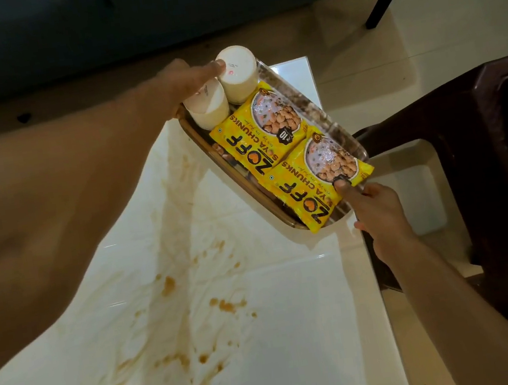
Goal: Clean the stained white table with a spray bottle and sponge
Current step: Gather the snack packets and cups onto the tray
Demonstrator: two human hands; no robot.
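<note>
A loaded tray (234, 175) is gripped at opposite ends by the left hand (188, 80) and right hand (376, 211) above the stained counter (266, 337).

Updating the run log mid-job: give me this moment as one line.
left hand: grips tray far end | right hand: grips near end, thumb on packet | table: stains unwiped | spray bottle, sponge: unseen

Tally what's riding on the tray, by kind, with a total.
White cups, upside down: 2
Yellow soya chunks packets: 2
Total: 4

The left hand and right hand hold the tray at opposite ends, over the stained white table.
</note>
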